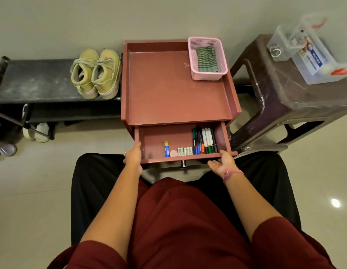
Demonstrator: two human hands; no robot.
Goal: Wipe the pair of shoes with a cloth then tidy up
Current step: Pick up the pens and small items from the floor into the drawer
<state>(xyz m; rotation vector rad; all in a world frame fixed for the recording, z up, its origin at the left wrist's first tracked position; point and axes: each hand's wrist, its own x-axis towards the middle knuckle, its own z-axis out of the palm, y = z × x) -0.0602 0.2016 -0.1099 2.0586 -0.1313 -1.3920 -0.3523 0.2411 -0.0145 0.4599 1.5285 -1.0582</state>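
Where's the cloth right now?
In the head view, the green striped cloth lies folded inside the pink basket, at the back right corner of the red cabinet's top tray, right of the yellow shoes.

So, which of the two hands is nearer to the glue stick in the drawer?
Left. The left hand rests on the drawer's left front corner, close beside the glue stick; the right hand is at the right front corner.
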